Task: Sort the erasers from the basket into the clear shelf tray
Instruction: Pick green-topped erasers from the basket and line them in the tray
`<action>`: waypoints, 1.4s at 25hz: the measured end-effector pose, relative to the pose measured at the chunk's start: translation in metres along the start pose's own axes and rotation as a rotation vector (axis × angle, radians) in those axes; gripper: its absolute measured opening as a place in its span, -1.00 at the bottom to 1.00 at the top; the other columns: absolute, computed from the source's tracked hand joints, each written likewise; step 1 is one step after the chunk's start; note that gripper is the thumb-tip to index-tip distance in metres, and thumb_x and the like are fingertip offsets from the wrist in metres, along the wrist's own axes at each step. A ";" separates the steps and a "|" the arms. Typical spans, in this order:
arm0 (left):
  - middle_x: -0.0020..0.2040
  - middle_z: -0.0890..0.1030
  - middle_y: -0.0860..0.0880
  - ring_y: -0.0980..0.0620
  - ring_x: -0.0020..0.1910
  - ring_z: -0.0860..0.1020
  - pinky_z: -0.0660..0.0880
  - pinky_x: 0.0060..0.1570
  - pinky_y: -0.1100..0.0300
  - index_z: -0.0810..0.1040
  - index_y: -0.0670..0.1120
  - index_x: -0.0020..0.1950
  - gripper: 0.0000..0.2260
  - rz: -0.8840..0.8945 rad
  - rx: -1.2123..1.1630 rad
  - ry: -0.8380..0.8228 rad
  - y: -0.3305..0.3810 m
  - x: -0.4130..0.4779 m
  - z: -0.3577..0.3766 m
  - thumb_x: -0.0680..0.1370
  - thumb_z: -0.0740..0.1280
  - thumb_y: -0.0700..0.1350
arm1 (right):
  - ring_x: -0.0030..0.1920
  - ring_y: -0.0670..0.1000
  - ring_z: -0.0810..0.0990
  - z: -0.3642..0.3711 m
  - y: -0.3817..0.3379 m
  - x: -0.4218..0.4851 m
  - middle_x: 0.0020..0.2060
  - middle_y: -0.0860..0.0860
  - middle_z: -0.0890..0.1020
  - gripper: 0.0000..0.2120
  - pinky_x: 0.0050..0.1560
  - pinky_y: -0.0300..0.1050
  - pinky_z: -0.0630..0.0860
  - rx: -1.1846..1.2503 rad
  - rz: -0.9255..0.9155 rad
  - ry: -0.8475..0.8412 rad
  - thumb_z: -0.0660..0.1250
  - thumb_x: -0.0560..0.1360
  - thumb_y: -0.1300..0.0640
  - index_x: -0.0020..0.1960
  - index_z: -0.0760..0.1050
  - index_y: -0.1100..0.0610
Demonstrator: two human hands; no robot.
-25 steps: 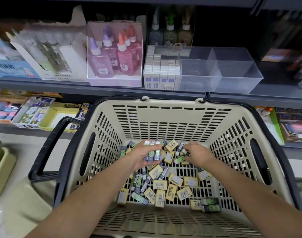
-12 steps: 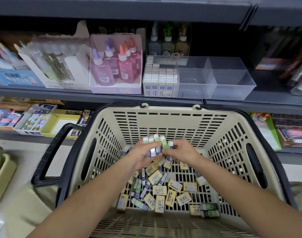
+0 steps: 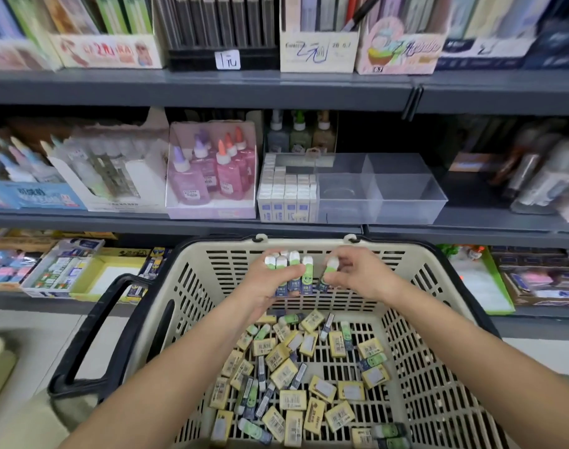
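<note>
Head view: the left hand [image 3: 268, 283] is closed round a bundle of green-sleeved erasers [image 3: 289, 270]. It holds them upright, their white ends showing above the knuckles. Just beside it, the right hand [image 3: 357, 273] pinches one more green-sleeved eraser [image 3: 329, 269] between thumb and fingertips, tilted toward the bundle and nearly touching it. Both hands are raised above the basket's floor, near the far wall of the basket [image 3: 422, 319].

Below the fingers and nearer the person, many loose erasers lie on the basket floor. Most are yellow-sleeved erasers [image 3: 291, 400], with some green ones among them.

Beyond and above the fingertips, on the shelf, is the clear shelf tray [image 3: 406, 196]. Its left compartment is packed with white boxed erasers [image 3: 286, 192]. The middle and right compartments look empty, though glare makes this hard to confirm.

The step in hand appears to be gathering one kind of eraser into a single handful, with the right hand adding its piece to the bundle. The next move probably calls for squaring the bundle so nothing slips. Both hands would then lift forward over the basket rim and set the erasers on end in an open compartment, likely the middle one. Most of the sorting remains.
</note>
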State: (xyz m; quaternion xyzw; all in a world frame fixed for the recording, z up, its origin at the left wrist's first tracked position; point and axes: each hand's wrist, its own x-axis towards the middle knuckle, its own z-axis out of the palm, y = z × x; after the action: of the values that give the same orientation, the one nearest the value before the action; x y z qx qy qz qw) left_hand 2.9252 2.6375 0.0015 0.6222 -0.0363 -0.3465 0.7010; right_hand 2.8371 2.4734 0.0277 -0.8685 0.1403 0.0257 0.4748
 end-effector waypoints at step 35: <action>-0.19 0.62 -0.06 0.05 -0.31 0.64 0.55 -0.38 0.21 0.46 -0.01 -0.05 -0.71 0.120 0.036 -0.013 0.076 0.058 0.041 0.39 0.48 -0.28 | -0.17 -0.09 0.61 -0.072 -0.054 0.073 -0.14 -0.02 0.66 -0.87 -0.02 -0.19 0.52 -0.209 -0.192 0.035 0.31 0.51 0.11 0.01 0.60 0.08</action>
State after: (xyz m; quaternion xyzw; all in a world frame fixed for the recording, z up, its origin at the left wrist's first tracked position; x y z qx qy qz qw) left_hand 2.9825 2.5706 0.0568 0.6291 -0.0845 -0.3071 0.7091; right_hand 2.9149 2.4250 0.0978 -0.9229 0.0613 -0.0204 0.3795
